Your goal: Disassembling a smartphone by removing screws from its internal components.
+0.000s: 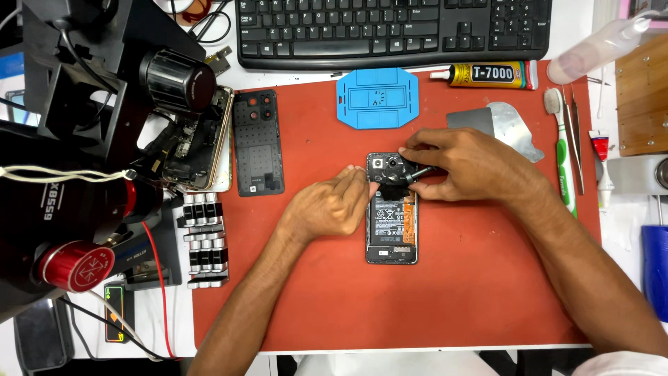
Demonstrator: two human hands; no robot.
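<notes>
An open phone (392, 209) with its back off lies in the middle of the frame on a red mat (313, 292) on the tabletop. The left hand (327, 205) rests beside the phone, its curled fingers touching the phone's left edge. The right hand (463, 167) has its fingers closed around a thin dark tool (416, 174), with the tip at the phone's top. A black back cover (257, 143) lies to the left. A blue pad (378, 98) sits above.

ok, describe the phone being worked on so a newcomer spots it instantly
Start at the red mat; near its middle, between the left hand and right hand, lies the opened phone. Unlike the detached back cover further left, it shows an exposed battery and camera modules.
</notes>
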